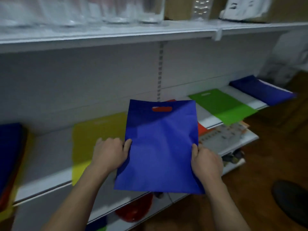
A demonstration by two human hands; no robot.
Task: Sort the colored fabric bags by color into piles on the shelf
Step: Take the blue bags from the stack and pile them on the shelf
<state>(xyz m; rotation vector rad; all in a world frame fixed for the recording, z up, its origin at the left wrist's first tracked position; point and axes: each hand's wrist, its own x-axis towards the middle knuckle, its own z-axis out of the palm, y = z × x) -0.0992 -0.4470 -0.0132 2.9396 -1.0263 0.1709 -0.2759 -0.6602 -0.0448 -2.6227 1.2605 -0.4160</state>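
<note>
I hold a blue fabric bag point(160, 144) flat in front of the white shelf point(46, 180). My left hand point(110, 154) grips its left edge and my right hand point(205, 162) grips its right edge. Behind it lies a red bag point(201, 128), seen at its right side and through the handle hole. A yellow bag point(93, 139) lies on the shelf to the left. A green bag point(223, 105) lies to the right, and a blue pile point(261, 91) sits at the far right end. A mixed stack of bags point(10, 157), blue on top, stands at the far left.
An upper shelf point(116, 33) holds clear glass jars point(116, 10) and cardboard boxes. A lower shelf carries printed packets point(228, 133) and a red object point(135, 210). Wooden floor point(266, 155) lies to the right, with a dark shoe point(291, 199) on it.
</note>
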